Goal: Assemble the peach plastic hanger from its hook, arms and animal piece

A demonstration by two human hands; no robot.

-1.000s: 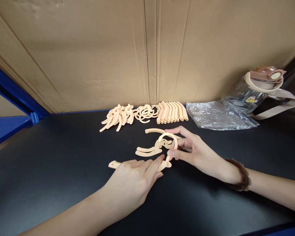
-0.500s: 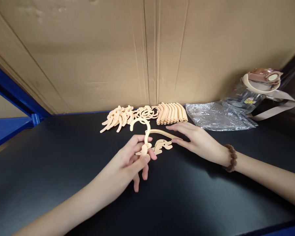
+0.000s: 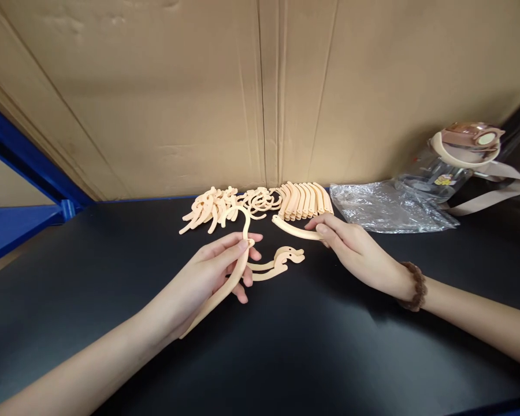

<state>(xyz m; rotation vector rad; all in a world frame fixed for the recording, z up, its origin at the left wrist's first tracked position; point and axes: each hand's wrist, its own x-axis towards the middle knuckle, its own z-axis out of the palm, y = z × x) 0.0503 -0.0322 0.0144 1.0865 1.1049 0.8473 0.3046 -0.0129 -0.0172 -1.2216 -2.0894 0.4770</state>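
Note:
My left hand [image 3: 208, 277] grips a long peach-coloured curved piece with a hook at its top [image 3: 241, 254], held up off the black table [image 3: 91, 277]. My right hand [image 3: 355, 248] holds one end of a curved peach arm piece [image 3: 291, 229] just above the table. Between the two hands a flat peach piece with a rounded, holed end [image 3: 277, 263] lies on the table. A brown bead bracelet [image 3: 413, 286] sits on my right wrist.
Rows of peach pieces lie along the back edge: curved bits [image 3: 208, 211], rings [image 3: 260, 201], stacked arms [image 3: 305, 199]. A crumpled clear plastic bag [image 3: 385, 208] and a lidded clear water bottle with a strap [image 3: 455, 159] lie at right. Cardboard [image 3: 260, 92] rises behind, a blue frame [image 3: 21, 173] at left.
My left hand has turned the hooked piece, so its long arm now slants down toward me. My right hand has picked up the curved arm piece from the table.

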